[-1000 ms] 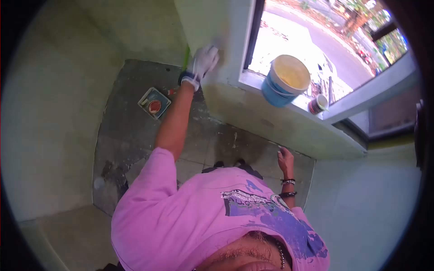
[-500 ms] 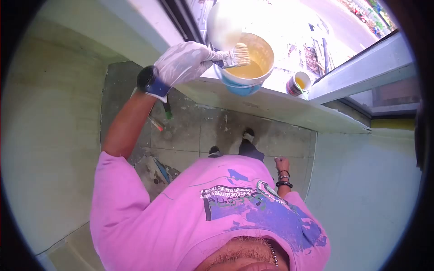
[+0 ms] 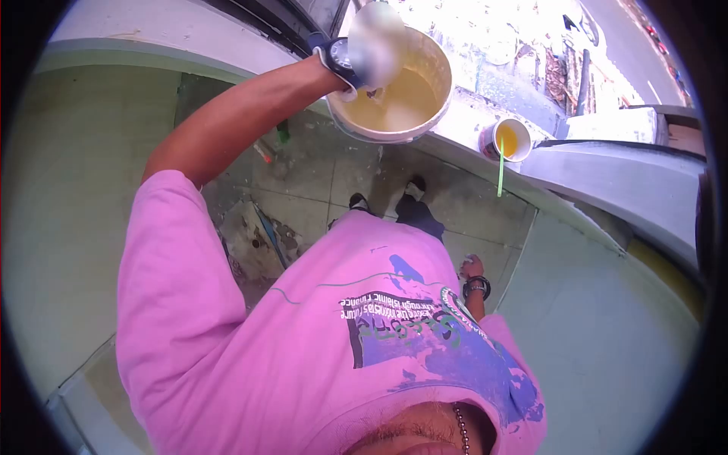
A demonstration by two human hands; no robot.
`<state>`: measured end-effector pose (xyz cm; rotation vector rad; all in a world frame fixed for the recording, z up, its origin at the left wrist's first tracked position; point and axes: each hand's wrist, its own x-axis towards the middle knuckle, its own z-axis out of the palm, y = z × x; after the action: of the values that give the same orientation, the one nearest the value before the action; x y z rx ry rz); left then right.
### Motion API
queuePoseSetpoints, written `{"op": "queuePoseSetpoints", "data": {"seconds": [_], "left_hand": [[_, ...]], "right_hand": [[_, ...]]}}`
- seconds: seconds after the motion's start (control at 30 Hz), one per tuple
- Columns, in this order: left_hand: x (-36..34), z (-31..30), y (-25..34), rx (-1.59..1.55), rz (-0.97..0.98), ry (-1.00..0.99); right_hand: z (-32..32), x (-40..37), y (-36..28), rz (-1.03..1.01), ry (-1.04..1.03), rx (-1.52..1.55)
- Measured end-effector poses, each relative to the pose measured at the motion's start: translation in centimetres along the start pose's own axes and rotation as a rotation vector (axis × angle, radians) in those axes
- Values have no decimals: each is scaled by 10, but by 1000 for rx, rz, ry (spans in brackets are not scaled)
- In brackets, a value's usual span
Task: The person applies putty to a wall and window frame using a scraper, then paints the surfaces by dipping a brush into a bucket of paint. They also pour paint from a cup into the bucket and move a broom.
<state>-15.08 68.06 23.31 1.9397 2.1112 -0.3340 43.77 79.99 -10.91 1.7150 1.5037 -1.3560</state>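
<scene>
My left hand (image 3: pixel 369 62), gloved and with a watch at the wrist, reaches over the bucket (image 3: pixel 347 127) of pale yellow paint. A white blur covers most of its fingers. Only a small dark and pale bit of the paintbrush (image 3: pixel 375 95) shows beneath it, over the paint. Down at my right side hangs my right hand (image 3: pixel 471 266), bare, its fingers curled in, with bracelets at the wrist. A small whitish spot shows at its fingers, too small to name.
A paper cup (image 3: pixel 490 142) of orange-yellow liquid with a green stick stands on the window ledge (image 3: pixel 461 145), right of the bucket. The window frame (image 3: pixel 614 168) rises beyond it. Tools and a stained sheet (image 3: pixel 246 239) lie on the tiled floor.
My left hand has moved from the bucket's left side to above the paint, taking the brush inward. The view has shifted; the bucket appears larger and lower. My right hand stays low, fingers still curled.
</scene>
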Motion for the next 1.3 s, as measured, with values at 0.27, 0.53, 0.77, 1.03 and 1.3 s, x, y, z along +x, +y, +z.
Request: {"op": "queuePoseSetpoints", "data": {"seconds": [0.27, 0.53, 0.77, 1.03, 1.3], "left_hand": [[13, 21, 1, -57, 22, -4], [-80, -98, 38, -79, -88, 285], [-115, -62, 61, -375, -396, 248], [-240, 38, 120, -1682, -589, 833], [-259, 200, 71, -1603, -852, 905]], "right_hand": [[-1, 23, -8, -91, -21, -86], [-9, 40, -25, -88, 3, -71], [-8, 57, -75, -276, -3, -91], [-8, 38, -79, -297, -72, 68], [36, -67, -70, -342, 25, -7]]}}
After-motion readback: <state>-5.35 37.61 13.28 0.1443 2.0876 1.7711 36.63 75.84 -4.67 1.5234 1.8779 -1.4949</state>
